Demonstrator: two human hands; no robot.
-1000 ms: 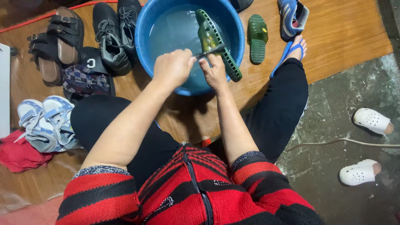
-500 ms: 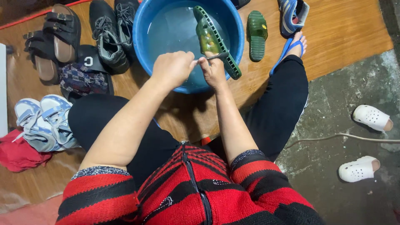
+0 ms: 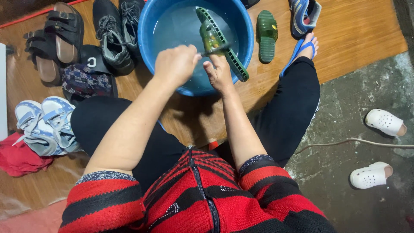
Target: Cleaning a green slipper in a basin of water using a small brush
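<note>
Both hands have shifted slightly up: the left hand (image 3: 174,64) fists a thin brush handle, scrubbing the green slipper (image 3: 220,41) that the right hand (image 3: 219,72) grips, tilted over the blue basin (image 3: 148,51).

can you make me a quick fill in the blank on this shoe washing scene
1. The right hand holds a green slipper over a ____ basin.
2. The left hand grips a thin ____ tool.
3. The two clogs on the concrete are ____.

Missing words: blue; brush-like; white
</note>
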